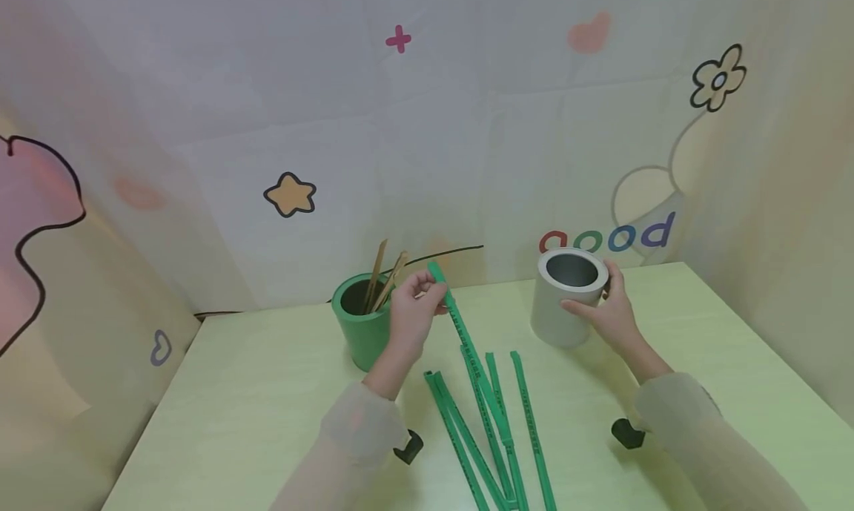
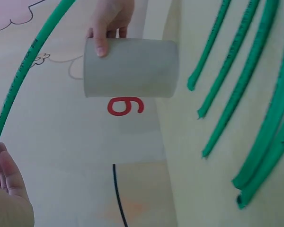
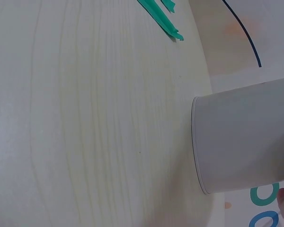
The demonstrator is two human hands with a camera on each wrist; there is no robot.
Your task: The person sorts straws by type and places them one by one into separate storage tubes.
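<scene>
Presently, left hand [image 1: 415, 307]: pinches a narrow green strip [image 1: 459, 324] bearing dark printed marks, between thumb and fingers, close to the strip's upper end.
Held strip: slants down from the left hand toward the person and rightward; lower part overlaps the loose strips in the head view. Contact with them: cannot be told.
Right hand [image 1: 614, 314]: grips a pale grey-white hollow cylinder [image 1: 559, 317] at its right side below the rim, thumb across the front.
Grey-white cylinder: upright at the rear of the pale wood-grained worktop [image 1: 253, 407], right of centre; mouth upward, interior dark.
Loose strips: five green strips [image 1: 531, 426] with similar dark marks, lying on the worktop between the two arms, lengthwise toward the person; two at the left lie close together.
Green container: a round green pot [image 1: 365, 340], upright at the rear, left of centre, partly behind the left hand; tan flat sticks [image 1: 375, 274] lean inside.
Backdrop: pale printed cloth [image 1: 434, 162] with an orange star [image 1: 290, 195] and coloured lettering.
Sleeves: pale; a black block shows near each cuff.
</scene>
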